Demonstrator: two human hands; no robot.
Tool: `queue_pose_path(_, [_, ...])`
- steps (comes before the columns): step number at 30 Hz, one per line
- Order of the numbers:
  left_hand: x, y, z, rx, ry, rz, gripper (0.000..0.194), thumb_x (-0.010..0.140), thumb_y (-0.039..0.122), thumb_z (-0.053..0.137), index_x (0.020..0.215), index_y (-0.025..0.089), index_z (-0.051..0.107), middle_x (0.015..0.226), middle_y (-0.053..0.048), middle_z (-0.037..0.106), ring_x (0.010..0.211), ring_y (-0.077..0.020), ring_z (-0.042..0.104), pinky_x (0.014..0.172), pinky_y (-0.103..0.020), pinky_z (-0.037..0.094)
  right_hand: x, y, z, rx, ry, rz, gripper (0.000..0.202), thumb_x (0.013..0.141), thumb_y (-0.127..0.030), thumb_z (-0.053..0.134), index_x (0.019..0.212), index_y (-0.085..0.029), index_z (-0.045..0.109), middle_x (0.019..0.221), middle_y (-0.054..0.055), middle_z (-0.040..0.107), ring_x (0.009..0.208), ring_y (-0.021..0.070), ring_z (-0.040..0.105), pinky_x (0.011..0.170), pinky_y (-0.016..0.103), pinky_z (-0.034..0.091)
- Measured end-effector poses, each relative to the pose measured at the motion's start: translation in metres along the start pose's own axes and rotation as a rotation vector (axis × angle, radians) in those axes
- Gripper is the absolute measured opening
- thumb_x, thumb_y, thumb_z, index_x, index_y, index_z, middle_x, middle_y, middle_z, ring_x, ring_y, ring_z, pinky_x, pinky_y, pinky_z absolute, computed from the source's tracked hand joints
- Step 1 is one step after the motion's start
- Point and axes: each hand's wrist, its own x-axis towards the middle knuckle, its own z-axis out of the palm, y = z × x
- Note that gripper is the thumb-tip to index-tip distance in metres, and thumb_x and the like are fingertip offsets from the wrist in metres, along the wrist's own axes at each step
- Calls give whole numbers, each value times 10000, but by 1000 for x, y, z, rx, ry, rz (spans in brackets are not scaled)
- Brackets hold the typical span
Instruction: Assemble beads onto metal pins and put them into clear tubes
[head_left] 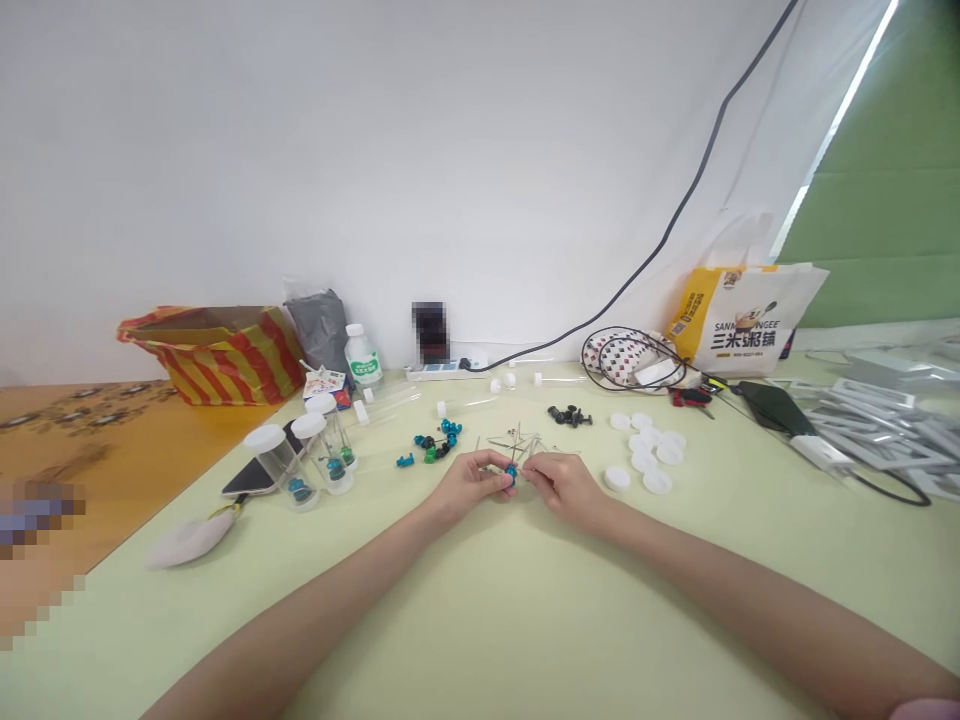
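Between the fingertips of my left hand is a small blue part with a thin metal rod standing up from it. My right hand is pinched close against the right side of that part; whether it grips a piece of it is too small to make out. Just beyond my hands lies a loose pile of thin metal rods. Left of them are several blue, green and black plastic pieces. A cluster of black pieces sits farther back on the right.
White round caps are spread at the right. Clear tubes with white lids stand at the left beside a phone. A bottle, a power strip, a cable and a paper bag line the wall.
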Motion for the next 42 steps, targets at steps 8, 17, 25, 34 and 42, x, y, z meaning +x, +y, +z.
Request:
queue_pose_path(8, [0, -3, -1, -2, -11, 11, 281, 665, 287, 702, 881, 136, 603, 749, -48, 654, 650, -148, 615, 657, -286, 470, 2, -4, -4, 16, -32, 82, 256, 873, -192, 377, 712, -176, 575, 602, 4, 566, 549, 110, 487, 563, 198, 341])
queue_pose_path(17, [1, 1, 3, -7, 38, 29, 283, 647, 285, 712, 870, 136, 622, 740, -37, 627, 625, -135, 583, 630, -277, 456, 0, -2, 0, -6, 4, 48, 228, 883, -186, 371, 809, -172, 586, 695, 36, 613, 647, 131, 535, 639, 222, 385])
queue_pose_path(25, [3, -2, 2, -56, 78, 41, 297, 640, 299, 715, 876, 141, 627, 776, -40, 615, 635, -129, 571, 627, -271, 431, -2, 4, 2, -100, 43, 15, 235, 896, -201, 366, 815, -173, 585, 692, 42, 606, 651, 137, 538, 627, 232, 384])
queue_pose_path(34, [7, -1, -3, -265, 157, 1, 299, 634, 262, 731, 888, 133, 643, 758, -34, 606, 589, -84, 528, 613, -242, 400, -4, 2, 3, -186, -82, 16, 166, 859, -213, 460, 814, -197, 619, 737, 27, 608, 673, 130, 560, 600, 222, 371])
queue_pose_path(42, [5, -1, -4, -356, 138, -4, 290, 655, 235, 720, 917, 135, 651, 875, -62, 624, 614, -67, 522, 657, -229, 413, -7, 3, 9, -196, -148, 59, 152, 842, -245, 489, 820, -212, 636, 779, 24, 592, 647, 125, 554, 571, 226, 369])
